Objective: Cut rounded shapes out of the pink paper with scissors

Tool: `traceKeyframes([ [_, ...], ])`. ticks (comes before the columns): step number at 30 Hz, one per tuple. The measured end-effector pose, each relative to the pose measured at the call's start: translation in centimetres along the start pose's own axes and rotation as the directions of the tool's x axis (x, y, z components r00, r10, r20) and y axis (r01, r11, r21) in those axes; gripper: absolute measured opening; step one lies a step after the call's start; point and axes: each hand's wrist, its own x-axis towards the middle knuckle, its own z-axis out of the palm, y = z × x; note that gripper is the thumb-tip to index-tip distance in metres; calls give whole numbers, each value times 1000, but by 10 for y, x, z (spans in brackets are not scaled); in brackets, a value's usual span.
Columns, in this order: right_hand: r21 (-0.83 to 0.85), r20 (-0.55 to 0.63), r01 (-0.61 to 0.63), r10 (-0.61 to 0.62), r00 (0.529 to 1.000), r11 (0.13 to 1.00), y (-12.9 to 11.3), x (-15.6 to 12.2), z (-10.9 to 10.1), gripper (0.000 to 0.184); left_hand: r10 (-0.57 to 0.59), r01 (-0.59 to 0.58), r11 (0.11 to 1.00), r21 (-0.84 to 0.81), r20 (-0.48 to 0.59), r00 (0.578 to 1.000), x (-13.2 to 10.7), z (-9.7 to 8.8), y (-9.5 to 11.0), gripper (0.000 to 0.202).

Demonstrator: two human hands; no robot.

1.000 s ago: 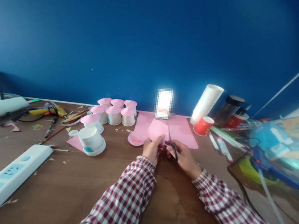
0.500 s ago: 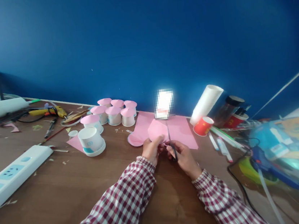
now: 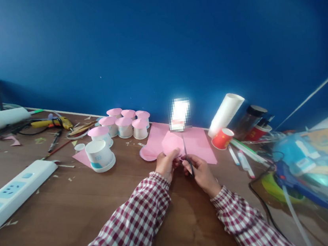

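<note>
My left hand (image 3: 166,164) pinches the near edge of a rounded pink paper piece (image 3: 171,143) held just above the brown table (image 3: 58,215). My right hand (image 3: 201,172) is closed round the dark handles of a pair of scissors (image 3: 186,154), whose blades point up into the paper's right side. A larger pink sheet (image 3: 198,142) lies flat on the table behind both hands. Both sleeves are red-and-white check.
Several white paper cups with pink tops (image 3: 125,124) stand at the back left, one upturned cup (image 3: 99,155) nearer. A white power strip (image 3: 11,191) lies far left. A red cup (image 3: 222,137), a white roll (image 3: 225,112), markers (image 3: 243,159) and a blue glue gun (image 3: 293,179) crowd the right.
</note>
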Motion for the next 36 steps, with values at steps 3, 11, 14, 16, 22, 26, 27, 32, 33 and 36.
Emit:
traceKeyframes([
  [3, 28, 15, -13, 13, 1000, 1000, -1, 0, 1, 32, 5, -5, 1000, 16, 6, 1000, 0, -1, 0, 29],
  [11, 26, 19, -7, 6, 1000, 1000, 0, 0, 0, 30, 3, -3, 1000, 13, 5, 1000, 0, 0, 1, 31],
  [14, 7, 10, -8, 8, 1000, 1000, 0, 0, 0, 31, 1, -1, 1000, 13, 2, 1000, 0, 0, 1, 31],
  [16, 1, 6, -14, 14, 1000, 1000, 1, 0, -1, 31, 0, 0, 1000, 12, 2, 1000, 0, 0, 1, 30],
  [22, -15, -3, -17, 17, 1000, 1000, 2, 0, -1, 30, -2, 2, 1000, 8, -2, 1000, 0, 0, 1, 29],
  [26, -28, -17, -6, 6, 1000, 1000, 3, 0, -2, 31, 0, 0, 1000, -4, 1, 1000, 0, 0, 1, 31],
  [27, -31, -20, -2, 1, 1000, 1000, 3, 0, -2, 31, -1, 1, 1000, -7, 1, 1000, 0, 0, 1, 31],
  [32, -52, -23, 9, -10, 1000, 999, 3, 0, -2, 32, -2, 2, 1000, -14, 1, 1000, 1, 0, 0, 30],
  [33, -56, -23, 9, -10, 1000, 998, 4, 0, -2, 32, -1, 1, 1000, -16, 1, 1000, 1, 0, 0, 30],
  [36, -55, -24, 6, -8, 1000, 998, 4, 1, -3, 33, -1, 1, 1000, -23, -1, 1000, 0, 0, 1, 31],
])
